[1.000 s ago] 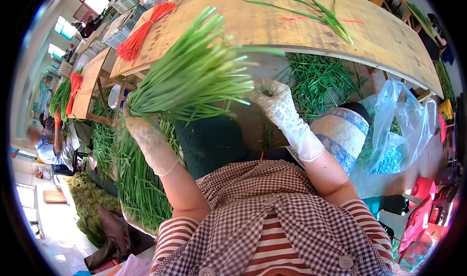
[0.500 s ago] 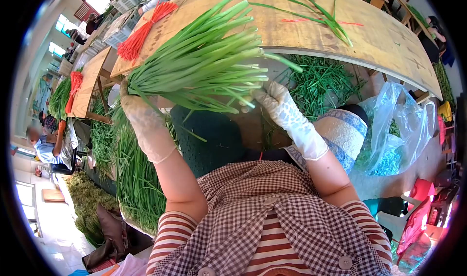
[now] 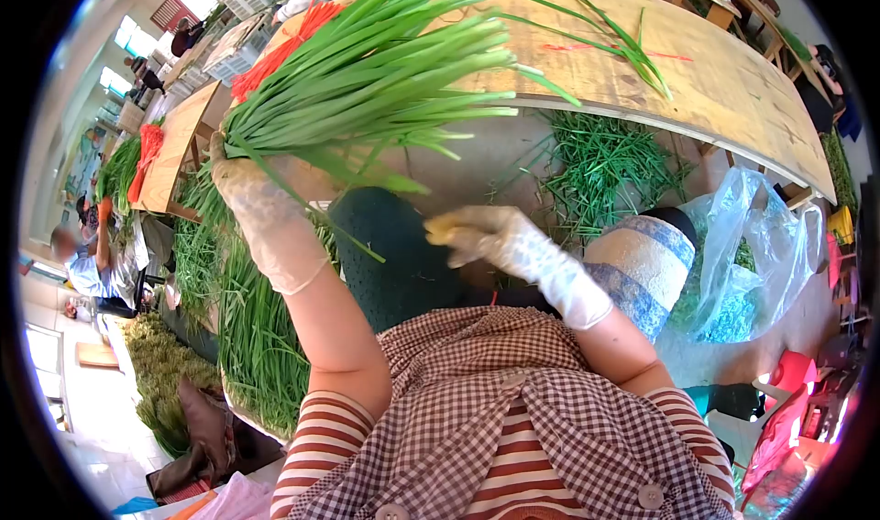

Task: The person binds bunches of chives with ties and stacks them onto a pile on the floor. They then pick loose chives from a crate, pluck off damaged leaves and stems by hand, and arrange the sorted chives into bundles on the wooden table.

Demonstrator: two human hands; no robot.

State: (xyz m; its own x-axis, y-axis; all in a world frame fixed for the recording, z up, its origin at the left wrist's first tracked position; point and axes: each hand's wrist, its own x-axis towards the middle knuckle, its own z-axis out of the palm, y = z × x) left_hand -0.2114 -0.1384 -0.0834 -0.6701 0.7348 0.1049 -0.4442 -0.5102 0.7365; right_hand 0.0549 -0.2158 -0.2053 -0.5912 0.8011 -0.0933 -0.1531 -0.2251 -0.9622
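**Firmly held green bunch, raised at the near edge of the table**

Beyond the grip, a long wooden table [image 3: 733,89] curves away to the right, its near edge partly hidden by the raised greens. Left of and below the grip, a deep pile of long green leaves [image 3: 261,337] runs down beside the person. The green bunch [image 3: 367,89] itself fans up and rightward from the left hand [image 3: 252,194], pale stem ends outermost; that gloved hand is closed around the gathered end. One long leaf droops from the grip across a dark green covering [image 3: 390,245].

Well to the right of the grip, a clear plastic bag [image 3: 752,263] with greens inside stands below the table edge. Nearer than the bag, a heap of loose greens [image 3: 605,167] lies on the floor, with a blue-and-white striped cloth [image 3: 642,263] just this side of it.

Right of and lower than the grip, apart from the bunch, is the right hand [image 3: 495,240], also gloved. Its fingers are bent and blurred, with yellowish tips; whether they hold anything, I cannot tell.

Just beyond the bunch, which partly covers it, a bundle of red ties [image 3: 298,38] lies on the table. Farther right, a few loose leaves [image 3: 623,48] lie across thin red strands [image 3: 674,57].
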